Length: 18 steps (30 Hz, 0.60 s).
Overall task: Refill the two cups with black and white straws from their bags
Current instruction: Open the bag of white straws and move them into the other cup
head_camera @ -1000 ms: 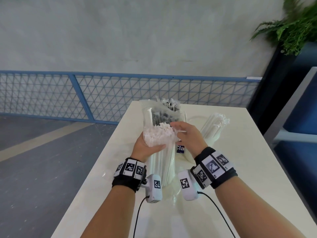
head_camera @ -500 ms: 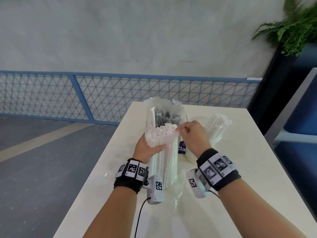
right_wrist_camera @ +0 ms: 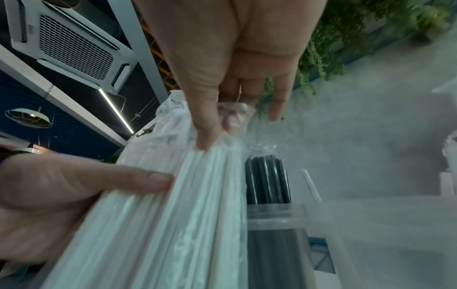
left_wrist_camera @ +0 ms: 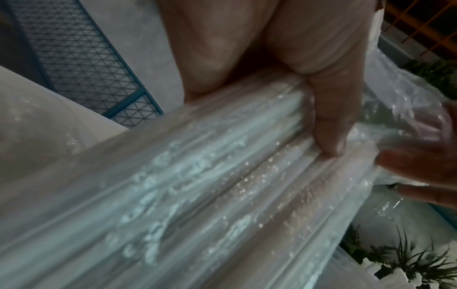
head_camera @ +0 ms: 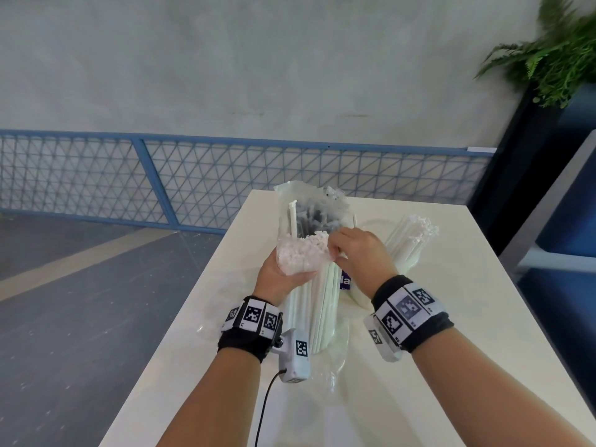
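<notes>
Head view, centre of frame: the left hand (head_camera: 280,275) wraps its curled fingers round a bag of white straws (head_camera: 317,295) standing upright on the table (head_camera: 451,366), while the right hand (head_camera: 361,253) pinches the bag's plastic at its top edge. Just behind stands a cup (right_wrist_camera: 274,230) of black straws (right_wrist_camera: 267,179), and right of centre more white straws (head_camera: 409,243) lean.

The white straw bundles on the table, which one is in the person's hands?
The bagged bundle of white straws near the table's front, gripped by the left hand and pinched by the right hand; the other bundle stands untouched to its right.
</notes>
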Each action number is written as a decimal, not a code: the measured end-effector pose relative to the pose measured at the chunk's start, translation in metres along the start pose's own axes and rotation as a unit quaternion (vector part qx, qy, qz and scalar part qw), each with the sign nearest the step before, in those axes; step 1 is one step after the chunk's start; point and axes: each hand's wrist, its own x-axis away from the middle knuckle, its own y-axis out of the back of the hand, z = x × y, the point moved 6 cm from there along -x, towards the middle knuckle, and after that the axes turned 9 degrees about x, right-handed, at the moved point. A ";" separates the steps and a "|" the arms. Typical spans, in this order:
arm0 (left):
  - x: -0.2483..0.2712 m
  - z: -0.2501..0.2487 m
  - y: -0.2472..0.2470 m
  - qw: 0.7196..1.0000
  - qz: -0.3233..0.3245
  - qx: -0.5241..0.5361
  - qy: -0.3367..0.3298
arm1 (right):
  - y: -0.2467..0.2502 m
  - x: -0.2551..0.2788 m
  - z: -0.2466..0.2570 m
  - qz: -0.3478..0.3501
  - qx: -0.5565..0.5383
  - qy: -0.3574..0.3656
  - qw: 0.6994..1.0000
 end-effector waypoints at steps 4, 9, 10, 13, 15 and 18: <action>-0.001 0.000 0.000 1.000 -0.011 0.022 -0.008 | -0.011 0.006 -0.004 0.090 0.077 -0.041 0.992; -0.003 0.009 0.000 1.000 0.009 0.013 0.015 | -0.009 -0.005 -0.009 0.141 0.074 -0.090 0.983; -0.002 0.009 -0.001 1.000 0.014 0.008 0.016 | -0.011 -0.004 -0.012 0.148 0.023 -0.117 0.982; 0.000 0.005 -0.003 1.000 0.031 -0.002 0.002 | -0.023 -0.002 -0.016 0.192 -0.069 -0.125 0.971; 0.001 0.002 -0.006 0.999 0.047 -0.007 -0.002 | -0.027 -0.001 -0.016 0.206 -0.074 -0.127 0.968; 0.002 0.004 -0.009 0.998 0.062 0.005 0.007 | -0.028 0.000 -0.017 0.192 -0.048 -0.154 0.968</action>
